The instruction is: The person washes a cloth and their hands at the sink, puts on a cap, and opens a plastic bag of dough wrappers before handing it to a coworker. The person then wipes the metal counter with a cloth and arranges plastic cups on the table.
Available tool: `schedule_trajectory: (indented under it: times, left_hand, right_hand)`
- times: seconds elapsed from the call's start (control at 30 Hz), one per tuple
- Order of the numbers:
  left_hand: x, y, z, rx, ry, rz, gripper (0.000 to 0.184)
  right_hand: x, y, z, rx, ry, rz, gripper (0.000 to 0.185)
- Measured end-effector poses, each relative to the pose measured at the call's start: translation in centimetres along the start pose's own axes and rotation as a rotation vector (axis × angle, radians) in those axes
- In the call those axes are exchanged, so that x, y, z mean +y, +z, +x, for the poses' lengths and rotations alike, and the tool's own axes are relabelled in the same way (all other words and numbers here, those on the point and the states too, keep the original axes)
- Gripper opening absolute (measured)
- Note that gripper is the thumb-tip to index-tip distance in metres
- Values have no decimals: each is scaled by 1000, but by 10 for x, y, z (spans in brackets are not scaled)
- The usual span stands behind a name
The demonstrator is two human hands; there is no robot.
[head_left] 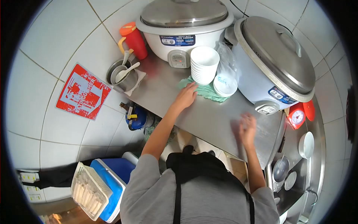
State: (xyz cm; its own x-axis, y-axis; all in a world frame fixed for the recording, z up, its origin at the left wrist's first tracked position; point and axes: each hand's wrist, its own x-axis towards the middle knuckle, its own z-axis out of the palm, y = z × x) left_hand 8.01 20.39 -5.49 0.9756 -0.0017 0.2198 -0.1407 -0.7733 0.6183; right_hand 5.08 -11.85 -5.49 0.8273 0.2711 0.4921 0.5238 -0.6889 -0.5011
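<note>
My left hand (pixel 185 96) reaches to the near edge of a folded green cloth (pixel 209 92) on the steel counter, its fingertips beside the base of a tall stack of white bowls (pixel 204 63). What its fingers hold, if anything, is too small to tell. My right hand (pixel 247 128), slightly blurred, is over the right part of the counter with its fingers bent; nothing shows in it. A shorter stack of white bowls (pixel 225 85), partly under a clear plastic bag (pixel 225 59), rests on the cloth's right side.
Two large rice cookers (pixel 184 40) (pixel 257 71) line the back. At the left are a red jug (pixel 134 41) and a metal pot with ladles (pixel 125 80). A red scale (pixel 297 116) and a sink (pixel 292 186) lie right. A blue cylinder (pixel 140 116) stands below the counter's left edge.
</note>
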Motion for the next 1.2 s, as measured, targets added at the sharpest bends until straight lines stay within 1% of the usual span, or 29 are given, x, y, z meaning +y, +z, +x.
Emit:
schedule_trajectory:
  times: [0.03, 0.1, 0.17, 0.23, 0.3, 0.33, 0.37, 0.47, 0.5, 0.57, 0.67, 0.77, 0.87, 0.97, 1.03, 1.07, 1.17, 1.2]
  left_hand:
    - [-11, 11, 7, -3, -5, 70, 33]
    - [-16, 20, 18, -33, -44, 188, 34]
    - [-16, 18, 24, -82, -115, 296, 38]
    - [-16, 9, 34, -208, -154, 283, 41]
    - [-15, -1, 39, -367, -194, 251, 46]
    - [-17, 1, 32, -335, -159, 249, 47]
    - [-19, 3, 22, -296, -123, 247, 48]
    - [-20, 7, -15, -131, -47, 210, 52]
    - [-20, 10, -32, -79, -23, 191, 53]
    - [-2, 3, -67, -76, 7, 98, 53]
    - [12, 2, -120, -69, 58, -52, 53]
    - [21, -1, -161, -168, 29, -161, 50]
    - [25, -11, -180, -195, 15, -217, 47]
    - [16, -16, -181, -174, 18, -197, 49]
    - [15, -20, -170, -115, 60, -191, 49]
    - [15, -23, -164, -82, 69, -186, 49]
    - [23, -37, -144, -79, 119, -236, 48]
    - [26, -41, -143, -65, 119, -241, 47]
  right_hand:
    - [-24, 13, 14, -109, -34, -24, 25]
    - [-44, 47, 36, -127, -98, -22, 26]
    - [-40, 75, 46, -113, -114, -167, 28]
    - [-43, 87, 49, -118, -107, -254, 29]
    - [-43, 84, 51, -133, -38, -229, 28]
    - [-44, 81, 49, -144, -4, -216, 27]
    - [-49, 74, 50, -63, 76, -176, 28]
    - [-69, 50, 79, 147, 111, -59, 34]
    - [-79, 44, 92, 214, 70, -88, 36]
    - [-96, 42, 118, 334, -8, -145, 41]
    - [-69, 72, 144, 213, -32, -204, 43]
    - [-39, 99, 161, 194, -13, -278, 39]
    - [-32, 99, 170, 52, 11, -207, 35]
    - [-50, 93, 169, 280, -14, -100, 31]
    - [-55, 95, 179, 307, 46, 32, 32]
    - [-56, 99, 186, 311, 74, 106, 33]
    - [-29, 123, 209, 121, -64, -109, 43]
    - [-27, 128, 208, 127, -52, -57, 45]
